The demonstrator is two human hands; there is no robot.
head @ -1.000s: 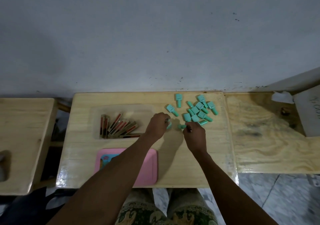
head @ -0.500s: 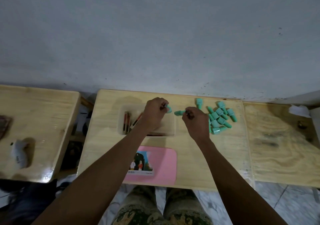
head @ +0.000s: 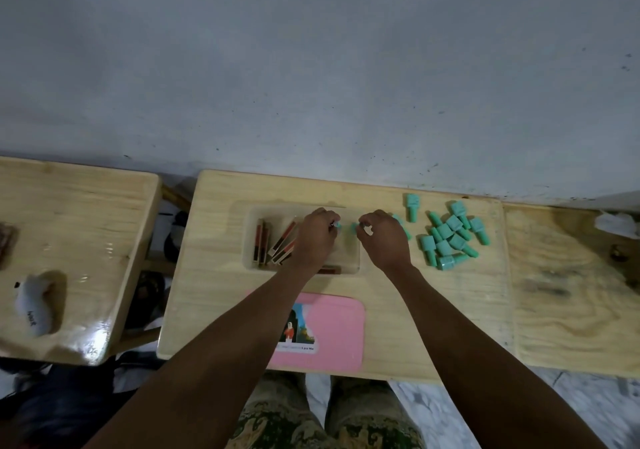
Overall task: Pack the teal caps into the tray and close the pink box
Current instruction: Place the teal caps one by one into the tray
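A clear tray (head: 252, 241) sits in the middle of the wooden table (head: 214, 296), holding several dark red and tan sticks (head: 273, 244). My left hand (head: 317, 237) is over the tray and pinches a teal cap (head: 336, 226). My right hand (head: 382, 241) hovers at the tray's right end, pinching another teal cap (head: 354, 227). A pile of several teal caps (head: 450, 241) lies on the table to the right. The pink box lid (head: 329, 331) lies flat near the front edge, partly hidden by my left forearm.
A second wooden table (head: 69, 227) stands to the left with a white object (head: 33, 305) on it. A rougher plywood board (head: 571, 293) adjoins on the right. A grey wall runs behind. My knees show below the front edge.
Both hands have carried their teal caps left from the pile to above the tray. The camera view has shifted left.
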